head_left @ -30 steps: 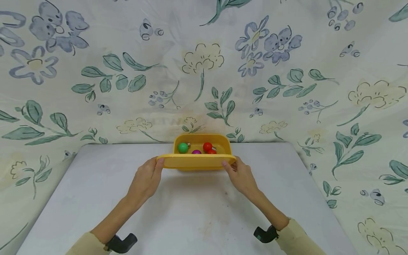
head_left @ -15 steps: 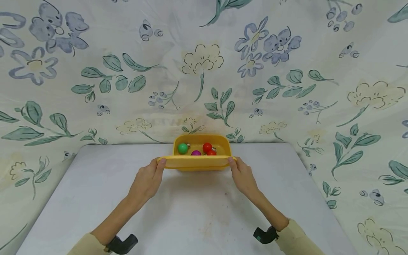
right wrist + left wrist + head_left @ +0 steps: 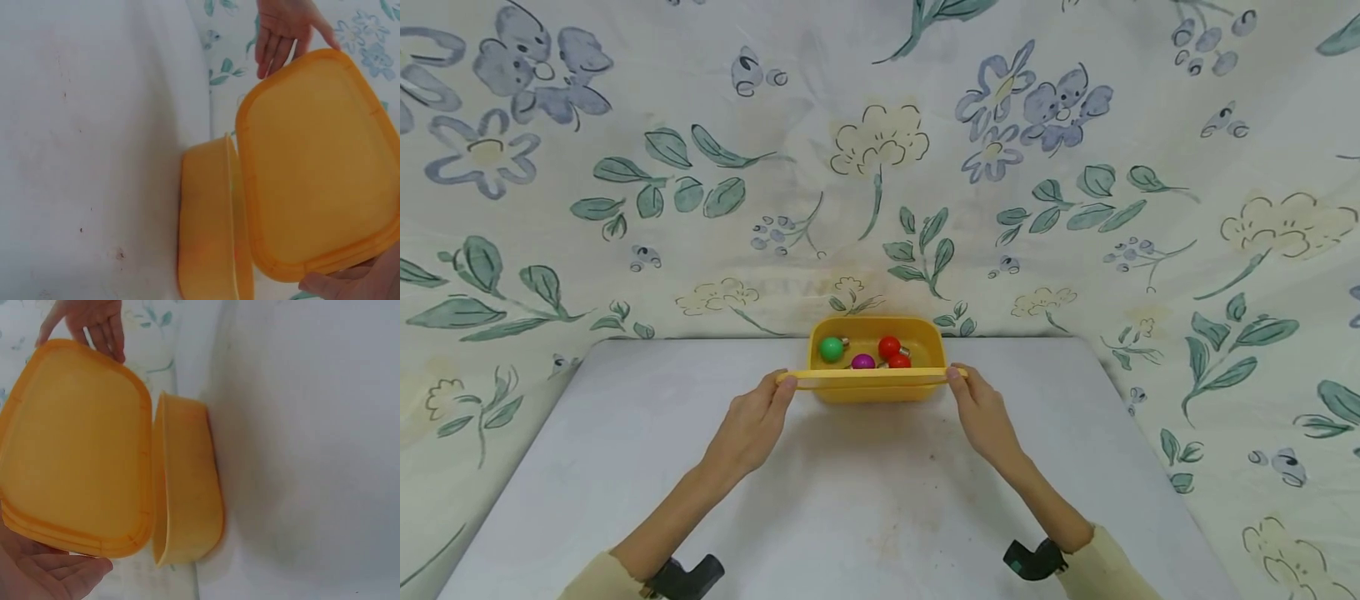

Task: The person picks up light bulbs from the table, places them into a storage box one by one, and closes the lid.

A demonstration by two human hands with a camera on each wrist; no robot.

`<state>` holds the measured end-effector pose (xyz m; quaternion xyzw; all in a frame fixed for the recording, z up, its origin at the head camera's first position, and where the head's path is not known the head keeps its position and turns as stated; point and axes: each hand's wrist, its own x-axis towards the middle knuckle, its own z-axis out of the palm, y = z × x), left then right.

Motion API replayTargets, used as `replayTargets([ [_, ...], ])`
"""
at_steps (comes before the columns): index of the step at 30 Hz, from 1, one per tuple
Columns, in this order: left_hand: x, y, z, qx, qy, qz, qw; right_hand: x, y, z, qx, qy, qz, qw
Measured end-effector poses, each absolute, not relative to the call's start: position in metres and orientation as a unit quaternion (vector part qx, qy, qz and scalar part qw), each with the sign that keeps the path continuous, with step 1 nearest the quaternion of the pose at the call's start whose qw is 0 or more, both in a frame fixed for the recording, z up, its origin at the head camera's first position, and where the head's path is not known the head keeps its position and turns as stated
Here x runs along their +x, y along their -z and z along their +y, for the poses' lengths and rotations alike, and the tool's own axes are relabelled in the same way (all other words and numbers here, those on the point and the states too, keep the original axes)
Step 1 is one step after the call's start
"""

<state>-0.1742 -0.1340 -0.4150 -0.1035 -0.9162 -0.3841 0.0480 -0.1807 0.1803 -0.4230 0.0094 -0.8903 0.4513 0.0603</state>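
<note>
My left hand (image 3: 752, 425) and right hand (image 3: 987, 415) hold a yellow plastic lid (image 3: 872, 380) between them, each gripping one short end. The lid is tilted over the front of a yellow box (image 3: 880, 394), seen nearly edge-on in the head view. Both wrist views show the broad underside of the lid (image 3: 81, 444) above the box's open side. Inside the box lie a green ball (image 3: 831, 349), a purple ball (image 3: 862, 362) and two red balls (image 3: 889, 347) with small metal caps. The lid hides part of the box's front.
The box stands at the back edge of a white table (image 3: 865, 517), against a floral cloth (image 3: 880, 167) hanging behind. Small brown stains mark the tabletop. Each wrist wears a black camera mount (image 3: 1033, 560).
The lid has tilted flatter, its face narrowing to a thin strip in the head view. The right hand has shifted slightly to the right; the box and balls stay put.
</note>
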Motion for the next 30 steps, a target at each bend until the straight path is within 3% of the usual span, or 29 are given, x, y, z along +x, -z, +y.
replayTargets([
  [11,-0.1745,0.4085,-0.1335,-0.097,0.386,-0.917,-0.001,-0.1802,0.4271,0.1846,0.02,-0.458,-0.887,0.046],
  [22,-0.179,0.412,-0.134,-0.07,0.428,-0.901,-0.006,-0.1837,0.426,0.1854,0.043,-0.451,-0.891,0.004],
  [30,-0.1791,0.4114,-0.1366,-0.078,0.434,-0.897,-0.004,-0.1873,0.4217,0.1862,0.004,-0.452,-0.89,-0.057],
])
